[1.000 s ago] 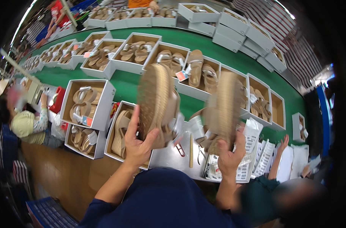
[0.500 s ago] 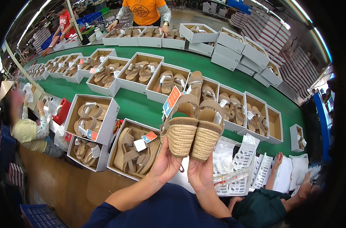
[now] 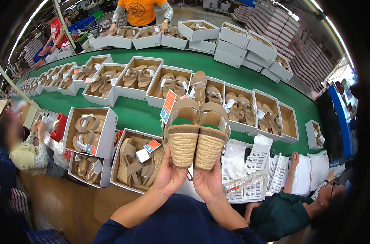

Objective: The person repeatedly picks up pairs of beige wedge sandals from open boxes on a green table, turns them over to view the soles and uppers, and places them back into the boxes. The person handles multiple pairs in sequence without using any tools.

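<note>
I hold a pair of tan wedge sandals with woven rope heels side by side, heels toward me. My left hand grips the left sandal from below, and my right hand grips the right sandal. An orange-and-blue tag sticks up from the left sandal. Just left of my left hand lies an open white box with another tan pair and a tag inside.
Rows of open white shoe boxes with sandals line a green conveyor belt. Sheets of labels and plastic bags lie to the right. One person sits at left, another at lower right, and a third in an orange shirt stands across.
The sandals were held apart with soles facing me; I have brought them together and turned them heels-first. They now sit steady and a little lower.
</note>
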A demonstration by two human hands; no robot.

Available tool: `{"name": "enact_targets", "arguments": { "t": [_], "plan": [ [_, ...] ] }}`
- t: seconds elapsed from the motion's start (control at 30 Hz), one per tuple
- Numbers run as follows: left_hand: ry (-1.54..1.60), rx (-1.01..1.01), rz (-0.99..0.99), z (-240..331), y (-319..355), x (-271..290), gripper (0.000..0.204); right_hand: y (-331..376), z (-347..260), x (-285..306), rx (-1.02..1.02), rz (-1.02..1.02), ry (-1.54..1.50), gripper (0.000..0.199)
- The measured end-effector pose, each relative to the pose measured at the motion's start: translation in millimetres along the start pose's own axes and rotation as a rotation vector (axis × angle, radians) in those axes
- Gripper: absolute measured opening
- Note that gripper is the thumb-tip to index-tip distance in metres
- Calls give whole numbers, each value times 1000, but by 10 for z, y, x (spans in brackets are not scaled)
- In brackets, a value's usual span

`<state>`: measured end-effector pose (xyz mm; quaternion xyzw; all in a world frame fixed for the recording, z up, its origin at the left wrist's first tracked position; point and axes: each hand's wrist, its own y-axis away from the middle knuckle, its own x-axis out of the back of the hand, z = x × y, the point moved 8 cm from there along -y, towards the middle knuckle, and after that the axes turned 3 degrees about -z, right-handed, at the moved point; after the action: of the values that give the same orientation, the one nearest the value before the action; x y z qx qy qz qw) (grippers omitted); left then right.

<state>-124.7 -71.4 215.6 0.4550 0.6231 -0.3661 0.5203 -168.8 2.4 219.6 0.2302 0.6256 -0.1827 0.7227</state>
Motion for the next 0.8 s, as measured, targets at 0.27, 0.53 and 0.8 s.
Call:
{"name": "enact_targets", "arguments": {
  "t": [0.27,0.53,0.8],
  "plan": [
    [-481,36,220,367,450,607,63,213,-203,1116,-202,162,481,48],
    [-525,-2,573,415,515,785,42,350,-881,2204,-160,584,1929,40],
    [-461,63,613,367,388,326,38,-212,-1320,2037,114,538,2841,33]
  ]
}}
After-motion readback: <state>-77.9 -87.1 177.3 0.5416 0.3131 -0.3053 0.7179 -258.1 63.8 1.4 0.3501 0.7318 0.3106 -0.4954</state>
